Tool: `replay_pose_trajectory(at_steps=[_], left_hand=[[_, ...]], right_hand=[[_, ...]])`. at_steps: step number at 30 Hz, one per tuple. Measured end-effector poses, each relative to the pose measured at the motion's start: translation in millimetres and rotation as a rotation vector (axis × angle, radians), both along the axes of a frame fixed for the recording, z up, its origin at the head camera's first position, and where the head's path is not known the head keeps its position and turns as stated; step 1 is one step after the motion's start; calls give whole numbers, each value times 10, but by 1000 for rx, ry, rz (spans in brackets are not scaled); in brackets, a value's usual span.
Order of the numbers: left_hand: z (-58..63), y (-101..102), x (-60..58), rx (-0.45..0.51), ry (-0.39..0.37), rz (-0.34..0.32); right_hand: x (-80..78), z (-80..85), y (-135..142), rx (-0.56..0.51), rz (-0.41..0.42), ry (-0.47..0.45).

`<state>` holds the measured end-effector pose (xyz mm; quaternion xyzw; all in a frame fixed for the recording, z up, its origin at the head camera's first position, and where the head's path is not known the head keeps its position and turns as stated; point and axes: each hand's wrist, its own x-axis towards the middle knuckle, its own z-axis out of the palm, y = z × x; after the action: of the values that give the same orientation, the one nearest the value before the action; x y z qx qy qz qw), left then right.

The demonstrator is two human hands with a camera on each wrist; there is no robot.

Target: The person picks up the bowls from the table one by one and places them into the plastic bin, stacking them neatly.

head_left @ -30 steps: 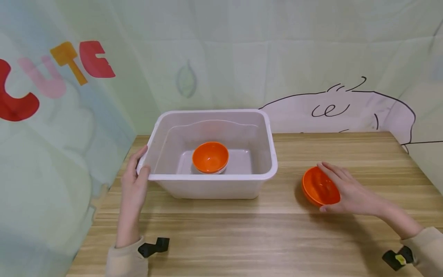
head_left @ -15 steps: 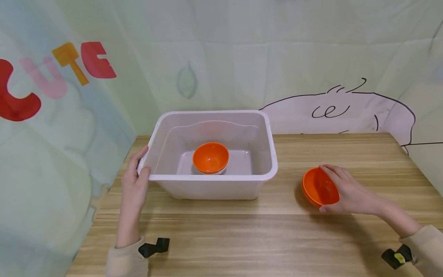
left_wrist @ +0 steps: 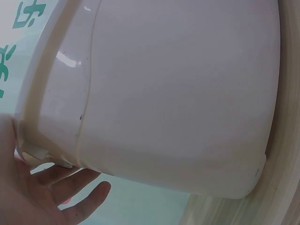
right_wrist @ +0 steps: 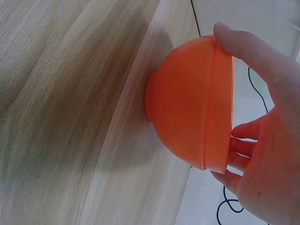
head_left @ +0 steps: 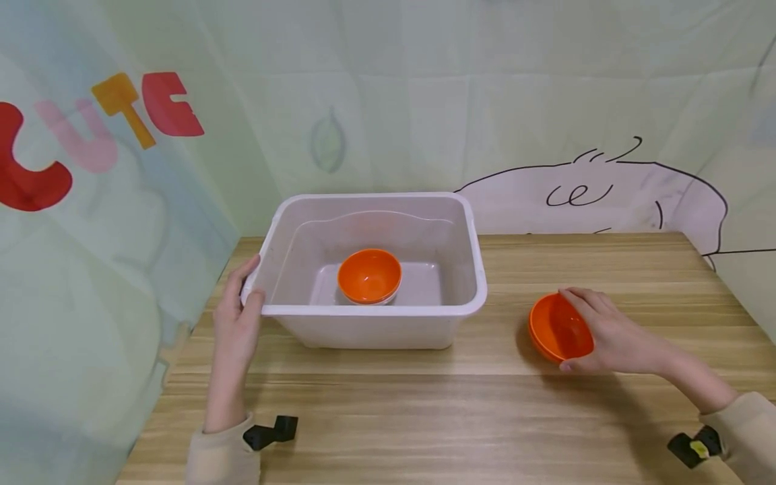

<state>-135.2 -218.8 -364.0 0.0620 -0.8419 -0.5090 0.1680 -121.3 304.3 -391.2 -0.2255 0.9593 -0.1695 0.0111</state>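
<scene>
A pale grey plastic tub point(head_left: 376, 330) stands on the wooden table, and my left hand point(head_left: 238, 323) grips its rim at the near left corner. In the left wrist view the fingers point(left_wrist: 77, 187) curl under that rim beside the tub's outer wall point(left_wrist: 178, 93). Inside the tub an orange bowl point(head_left: 370, 276) sits on top of something whitish, mostly hidden. To the right of the tub, my right hand point(head_left: 606, 340) holds orange bowls point(head_left: 553, 330), seemingly two nested, thumb on the near rim and fingers over the far side. The right wrist view shows the bowl's foot point(right_wrist: 150, 96) close to the tabletop.
The wooden table point(head_left: 388, 417) reaches back to a printed cloth point(head_left: 388, 121) hanging behind and at the left. Bare tabletop separates the tub from the bowls in my right hand. A black wrist mount point(head_left: 269, 432) sits on my left sleeve, another point(head_left: 694, 448) on the right.
</scene>
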Motion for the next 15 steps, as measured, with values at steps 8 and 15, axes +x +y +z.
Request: replay_pose_trajectory(at_steps=[8, 15], left_hand=[[-6, 4, -11, 8, 10, 11], [19, 21, 2, 8, -11, 10]], right_hand=[[-8, 77, 9, 1, 9, 25], [-37, 194, 27, 0, 3, -27]])
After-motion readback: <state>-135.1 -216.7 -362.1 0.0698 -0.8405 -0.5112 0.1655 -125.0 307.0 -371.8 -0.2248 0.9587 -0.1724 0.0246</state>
